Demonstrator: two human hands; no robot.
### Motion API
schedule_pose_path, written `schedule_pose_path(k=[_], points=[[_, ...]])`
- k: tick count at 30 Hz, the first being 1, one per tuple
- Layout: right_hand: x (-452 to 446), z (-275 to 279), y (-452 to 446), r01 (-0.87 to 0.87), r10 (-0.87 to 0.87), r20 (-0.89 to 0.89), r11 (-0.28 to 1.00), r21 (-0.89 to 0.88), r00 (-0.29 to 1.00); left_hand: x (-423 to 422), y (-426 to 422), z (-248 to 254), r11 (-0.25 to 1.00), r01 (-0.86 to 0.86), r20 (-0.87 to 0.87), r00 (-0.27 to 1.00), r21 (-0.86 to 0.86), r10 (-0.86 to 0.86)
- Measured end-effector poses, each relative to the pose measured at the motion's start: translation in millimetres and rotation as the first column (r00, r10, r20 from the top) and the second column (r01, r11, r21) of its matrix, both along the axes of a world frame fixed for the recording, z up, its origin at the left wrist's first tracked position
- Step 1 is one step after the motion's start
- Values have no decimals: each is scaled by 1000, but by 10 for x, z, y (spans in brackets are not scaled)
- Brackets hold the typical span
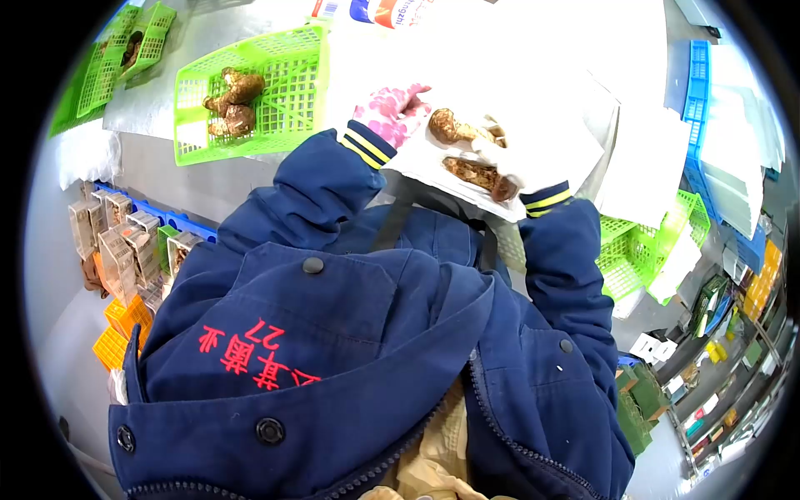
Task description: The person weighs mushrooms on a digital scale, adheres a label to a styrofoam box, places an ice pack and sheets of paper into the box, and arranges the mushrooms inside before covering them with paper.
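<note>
My left hand point(392, 115), in a pink and white floral glove, rests beside a white tray-like sheet point(417, 165), fingers partly apart with nothing seen in them. My right hand point(515, 162), in a white glove, is over the sheet's right side, its fingers closed about the stem end of a brown-capped mushroom point(448, 127). Below that lies a second mushroom point(472, 172), its cap close to the right palm. Bright glare hides part of the right glove's outline.
A green plastic basket point(187, 108) with several brown mushrooms point(236, 100) stands to the left. More green baskets point(150, 42) are at far left, another point(629, 258) at lower right. Blue crates point(697, 100) line the right. Clear boxes point(117, 258) and orange crates point(112, 346) stand lower left.
</note>
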State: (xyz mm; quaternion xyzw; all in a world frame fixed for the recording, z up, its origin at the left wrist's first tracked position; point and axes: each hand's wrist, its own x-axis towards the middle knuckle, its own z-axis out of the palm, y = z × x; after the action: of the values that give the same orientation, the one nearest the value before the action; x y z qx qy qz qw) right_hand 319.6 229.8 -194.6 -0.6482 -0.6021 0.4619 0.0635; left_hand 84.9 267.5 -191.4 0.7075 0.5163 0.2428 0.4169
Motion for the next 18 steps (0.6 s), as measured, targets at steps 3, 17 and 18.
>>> schedule_pose_path(k=[3,17,18], points=[[315,-525,-222,226,-173,-217,941,250,961,12,31,-162,852,342,-305,924,398,-229],[-38,-578,-713,137,-234,154,871,471,960,650,63,-272,686,726,-691,472,-47,-547],[-12,-585,-715,120,-217,184,896,428,959,694,70,-188,668,736,-717,406,-112,-567]])
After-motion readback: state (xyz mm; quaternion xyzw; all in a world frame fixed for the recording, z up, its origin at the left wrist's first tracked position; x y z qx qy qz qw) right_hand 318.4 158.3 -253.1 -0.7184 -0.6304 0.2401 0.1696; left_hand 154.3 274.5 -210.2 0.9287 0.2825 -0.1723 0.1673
